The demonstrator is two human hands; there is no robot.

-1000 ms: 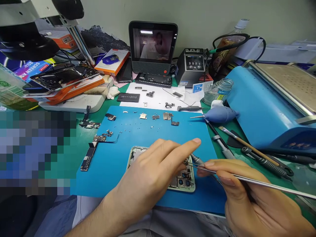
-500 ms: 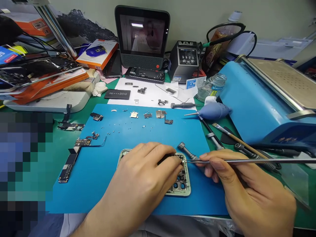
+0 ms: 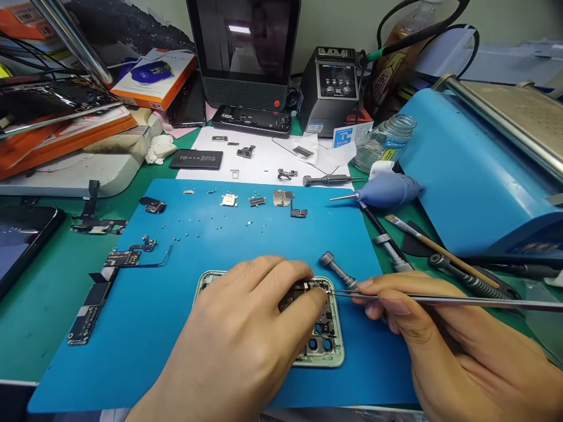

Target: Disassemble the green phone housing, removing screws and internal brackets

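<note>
My left hand presses flat on the opened phone frame, holding nothing; my right hand pinches tweezers, tips at the frame.

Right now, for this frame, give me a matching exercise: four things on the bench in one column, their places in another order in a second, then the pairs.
1. long metal tweezers
2. pale green opened phone frame
3. blue rubber dust blower
4. black rectangular battery

A. on white paper behind the blue mat
B. pinched in the right hand
C. under the left hand, on the blue mat
D. just off the mat's far right corner

Pairs: 1-B, 2-C, 3-D, 4-A
</note>
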